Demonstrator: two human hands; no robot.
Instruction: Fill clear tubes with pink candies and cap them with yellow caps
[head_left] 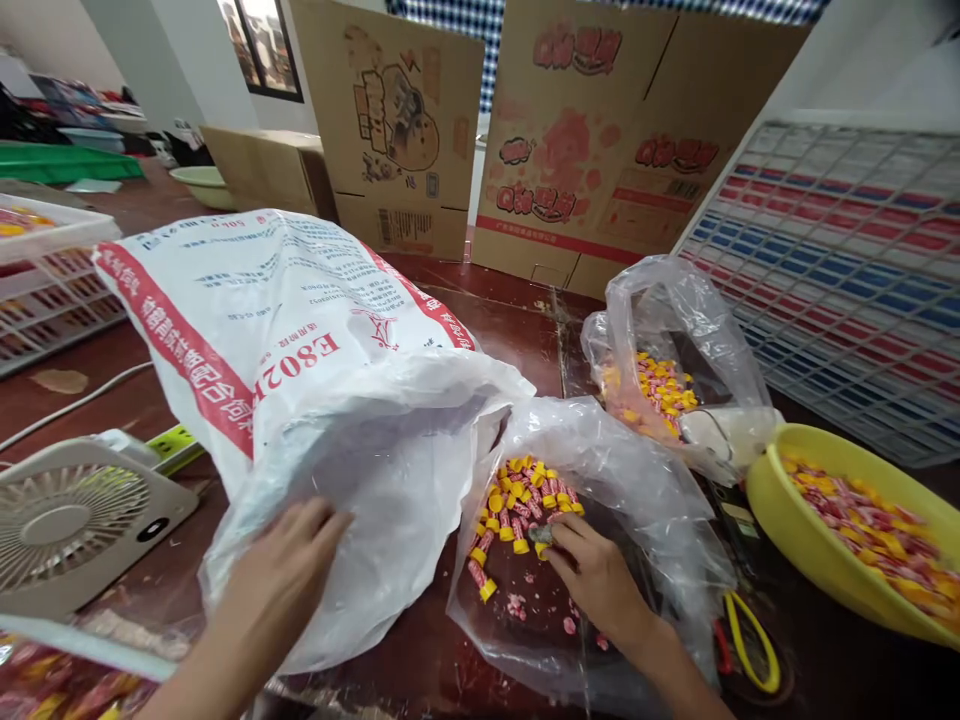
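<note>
Capped tubes (523,498), too many to count, lie in a heap in the nearer clear bag (664,515), just beyond and to the left of the right hand (600,575), whose bent fingertips meet the heap's near edge beside one small grey object (540,535); cannot tell whether they grip it. The left hand (289,555), blurred, fingers bent, is at the mouth of the white sack (300,320), grip undetermined. Count: one sack, two clear bags (the second (694,295) farther back, also with tubes), one yellow bowl (791,530), one fan (67,525).
</note>
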